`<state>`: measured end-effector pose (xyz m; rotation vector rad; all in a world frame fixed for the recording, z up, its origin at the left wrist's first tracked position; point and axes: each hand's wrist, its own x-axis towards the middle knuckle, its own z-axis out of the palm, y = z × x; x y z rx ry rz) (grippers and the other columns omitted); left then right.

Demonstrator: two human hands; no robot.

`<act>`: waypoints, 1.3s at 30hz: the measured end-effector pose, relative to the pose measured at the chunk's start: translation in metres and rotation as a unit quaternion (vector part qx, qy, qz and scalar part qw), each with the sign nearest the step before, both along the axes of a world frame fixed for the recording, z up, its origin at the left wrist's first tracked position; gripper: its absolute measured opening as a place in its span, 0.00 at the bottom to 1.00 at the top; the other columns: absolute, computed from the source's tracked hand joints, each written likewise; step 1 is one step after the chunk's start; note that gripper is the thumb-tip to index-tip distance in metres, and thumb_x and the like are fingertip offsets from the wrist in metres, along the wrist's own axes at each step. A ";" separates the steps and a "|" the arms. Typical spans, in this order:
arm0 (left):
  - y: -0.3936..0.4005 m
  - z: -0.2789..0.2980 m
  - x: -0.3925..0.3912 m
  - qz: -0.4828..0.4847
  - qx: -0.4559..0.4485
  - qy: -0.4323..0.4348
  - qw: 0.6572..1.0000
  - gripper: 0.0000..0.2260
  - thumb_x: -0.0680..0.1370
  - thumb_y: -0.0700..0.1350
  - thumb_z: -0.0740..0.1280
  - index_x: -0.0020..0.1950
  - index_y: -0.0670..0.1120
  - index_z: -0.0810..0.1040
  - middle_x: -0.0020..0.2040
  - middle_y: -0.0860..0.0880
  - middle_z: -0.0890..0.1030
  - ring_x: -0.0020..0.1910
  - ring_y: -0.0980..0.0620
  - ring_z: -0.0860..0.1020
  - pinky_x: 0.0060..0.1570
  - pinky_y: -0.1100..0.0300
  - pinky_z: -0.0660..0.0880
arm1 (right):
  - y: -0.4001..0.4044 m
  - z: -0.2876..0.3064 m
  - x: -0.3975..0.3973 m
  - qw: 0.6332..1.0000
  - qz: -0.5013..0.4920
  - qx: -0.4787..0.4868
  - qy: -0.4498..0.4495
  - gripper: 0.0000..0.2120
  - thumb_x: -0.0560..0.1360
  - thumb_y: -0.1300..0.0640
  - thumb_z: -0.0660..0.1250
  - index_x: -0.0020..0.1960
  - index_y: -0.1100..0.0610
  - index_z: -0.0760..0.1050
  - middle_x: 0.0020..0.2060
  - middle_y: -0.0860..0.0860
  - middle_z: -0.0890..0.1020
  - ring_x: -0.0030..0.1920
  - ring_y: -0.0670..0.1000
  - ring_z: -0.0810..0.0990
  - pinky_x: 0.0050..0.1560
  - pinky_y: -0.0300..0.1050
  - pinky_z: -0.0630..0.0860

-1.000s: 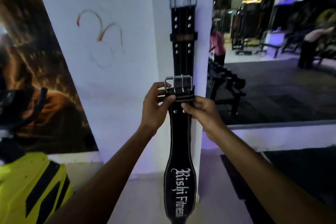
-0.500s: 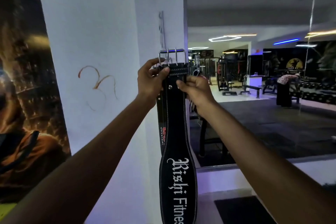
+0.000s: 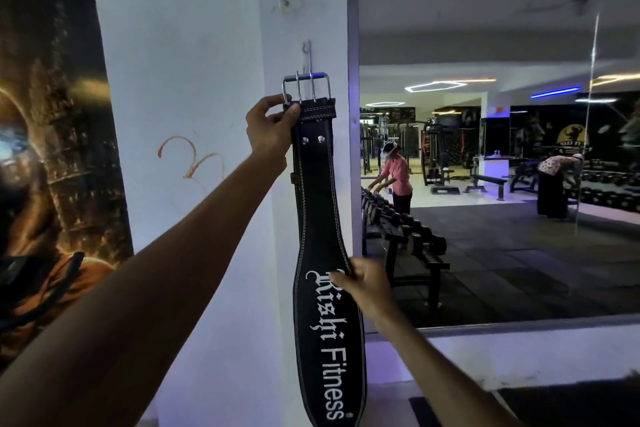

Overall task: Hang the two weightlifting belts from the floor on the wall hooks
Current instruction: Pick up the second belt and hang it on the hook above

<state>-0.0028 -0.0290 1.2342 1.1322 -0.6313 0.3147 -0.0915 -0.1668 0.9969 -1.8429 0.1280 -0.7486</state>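
A black leather weightlifting belt (image 3: 317,191) with white "Rishi Fitness" lettering hangs upright against the white pillar, its steel buckle (image 3: 305,88) at the top. My left hand (image 3: 272,130) grips the belt just below the buckle, at its left edge. My right hand (image 3: 363,282) pinches the belt's right edge lower down, where it widens. A thin metal wall hook (image 3: 307,54) sticks up on the pillar right above the buckle; whether the buckle rests on it is unclear. A sliver of another belt (image 3: 293,178) shows behind the first, mostly hidden.
The white pillar (image 3: 207,80) stands between a dark poster (image 3: 52,114) on the left and a large wall mirror (image 3: 502,149) on the right. The mirror shows a dumbbell rack (image 3: 401,229), gym machines and two people.
The belt has risen so its buckle sits just under the hook. My right hand left the buckle end and slid down to the belt's wide part. My left hand kept its grip.
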 end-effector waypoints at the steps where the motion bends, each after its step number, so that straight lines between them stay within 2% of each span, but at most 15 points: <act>1: 0.000 0.000 -0.001 0.004 0.003 0.003 1.000 0.12 0.76 0.39 0.73 0.59 0.40 0.80 0.49 0.34 0.85 0.43 0.43 0.84 0.53 0.37 0.82 | -0.002 -0.011 0.000 1.000 0.009 0.003 0.012 0.19 0.64 0.47 0.77 0.46 0.61 0.81 0.41 0.58 0.87 0.45 0.62 0.86 0.48 0.63 0.81; 3: -0.001 0.000 -0.003 0.006 0.008 -0.002 1.000 0.10 0.76 0.39 0.73 0.57 0.42 0.80 0.46 0.37 0.84 0.42 0.44 0.83 0.54 0.37 0.82 | -0.004 -0.017 -0.002 0.999 0.020 -0.005 0.034 0.16 0.65 0.50 0.78 0.45 0.60 0.81 0.41 0.56 0.87 0.44 0.58 0.86 0.49 0.64 0.81; 6: -0.003 0.003 -0.008 -0.004 0.014 -0.017 1.000 0.07 0.77 0.38 0.72 0.54 0.44 0.80 0.43 0.39 0.84 0.40 0.44 0.82 0.52 0.40 0.82 | -0.004 0.012 -0.001 0.999 0.043 -0.016 0.026 0.08 0.69 0.59 0.78 0.45 0.59 0.82 0.42 0.55 0.87 0.43 0.54 0.86 0.51 0.53 0.83; 10: -0.005 0.009 -0.013 -0.006 0.029 -0.028 0.999 0.07 0.78 0.38 0.72 0.55 0.45 0.80 0.43 0.40 0.84 0.39 0.45 0.82 0.48 0.44 0.82 | -0.004 0.080 0.005 0.997 0.037 0.008 -0.070 0.17 0.69 0.58 0.77 0.51 0.68 0.79 0.44 0.66 0.84 0.42 0.53 0.82 0.52 0.50 0.80; 12: -0.005 0.010 -0.015 0.001 0.028 -0.028 0.999 0.08 0.77 0.39 0.73 0.54 0.46 0.80 0.45 0.38 0.84 0.40 0.44 0.82 0.50 0.41 0.83 | -0.003 0.087 0.004 0.996 0.039 -0.007 -0.078 0.15 0.69 0.59 0.77 0.51 0.67 0.78 0.41 0.63 0.84 0.41 0.50 0.82 0.50 0.48 0.80; 14: -0.004 0.012 -0.014 0.006 0.024 -0.026 0.999 0.08 0.76 0.39 0.73 0.53 0.47 0.81 0.46 0.38 0.85 0.41 0.44 0.82 0.51 0.39 0.82 | -0.002 0.067 -0.001 0.997 0.047 -0.011 -0.057 0.08 0.70 0.61 0.76 0.45 0.61 0.79 0.36 0.53 0.84 0.37 0.43 0.82 0.44 0.39 0.80; 16: -0.001 0.012 -0.013 0.009 0.017 -0.016 1.000 0.08 0.76 0.39 0.73 0.53 0.46 0.81 0.47 0.37 0.85 0.41 0.44 0.83 0.52 0.38 0.82 | 0.001 0.026 -0.004 0.998 0.063 0.001 -0.025 0.06 0.70 0.63 0.76 0.42 0.55 0.80 0.36 0.48 0.85 0.36 0.42 0.83 0.41 0.36 0.79; 21: 0.004 0.006 -0.006 0.019 0.013 0.008 1.000 0.07 0.76 0.39 0.73 0.53 0.46 0.80 0.47 0.37 0.84 0.42 0.43 0.83 0.54 0.35 0.81 | 0.000 -0.066 -0.015 0.996 0.060 0.036 0.058 0.10 0.65 0.60 0.79 0.44 0.56 0.83 0.42 0.53 0.88 0.45 0.53 0.87 0.51 0.55 0.83; 23: 0.004 0.004 -0.004 0.016 0.016 0.008 1.000 0.08 0.76 0.39 0.73 0.54 0.46 0.80 0.48 0.36 0.84 0.43 0.43 0.83 0.54 0.34 0.81 | -0.003 -0.065 -0.016 0.995 0.047 0.034 0.075 0.08 0.66 0.60 0.79 0.43 0.56 0.83 0.42 0.54 0.88 0.44 0.54 0.87 0.51 0.53 0.83; 25: 0.003 0.004 -0.003 0.010 0.020 -0.002 1.000 0.07 0.76 0.40 0.73 0.53 0.47 0.80 0.49 0.35 0.85 0.43 0.43 0.83 0.54 0.33 0.81 | -0.004 -0.036 -0.015 0.997 0.047 0.037 0.054 0.07 0.68 0.62 0.78 0.45 0.57 0.82 0.41 0.54 0.87 0.43 0.54 0.85 0.46 0.42 0.82; 27: 0.003 0.004 -0.005 0.007 0.024 -0.008 1.000 0.07 0.77 0.40 0.73 0.53 0.47 0.80 0.48 0.36 0.84 0.42 0.42 0.82 0.53 0.33 0.81 | -0.004 0.017 -0.013 0.996 0.043 0.080 -0.023 0.11 0.71 0.65 0.74 0.53 0.62 0.79 0.42 0.56 0.84 0.43 0.53 0.83 0.42 0.33 0.80; 31: -0.002 -0.003 -0.010 -0.007 0.025 -0.021 0.999 0.08 0.77 0.39 0.73 0.55 0.46 0.80 0.44 0.39 0.84 0.42 0.43 0.82 0.54 0.36 0.82 | 0.001 0.137 -0.011 0.981 0.028 0.041 -0.188 0.26 0.74 0.59 0.72 0.70 0.56 0.69 0.42 0.45 0.82 0.39 0.33 0.82 0.40 0.25 0.77; 33: -0.006 -0.008 -0.014 -0.016 0.028 -0.024 0.999 0.09 0.77 0.38 0.72 0.57 0.44 0.80 0.44 0.40 0.84 0.38 0.46 0.83 0.52 0.39 0.82 | 0.003 0.181 -0.006 0.975 0.014 -0.008 -0.223 0.29 0.75 0.56 0.72 0.73 0.52 0.65 0.40 0.47 0.83 0.39 0.35 0.83 0.42 0.25 0.76; 35: -0.008 -0.011 -0.017 -0.029 0.036 -0.033 0.998 0.10 0.78 0.38 0.72 0.59 0.43 0.80 0.43 0.41 0.84 0.34 0.50 0.83 0.48 0.43 0.82 | 0.005 0.208 0.001 0.973 0.000 -0.036 -0.229 0.29 0.76 0.54 0.70 0.74 0.48 0.63 0.43 0.52 0.85 0.45 0.44 0.84 0.43 0.28 0.76; 39: -0.006 -0.015 -0.018 -0.029 0.043 -0.039 0.998 0.14 0.77 0.39 0.73 0.62 0.40 0.79 0.51 0.35 0.85 0.37 0.47 0.84 0.46 0.46 0.83 | 0.003 0.225 0.012 0.970 -0.040 -0.042 -0.238 0.16 0.74 0.57 0.72 0.61 0.52 0.76 0.46 0.56 0.85 0.46 0.53 0.85 0.43 0.44 0.82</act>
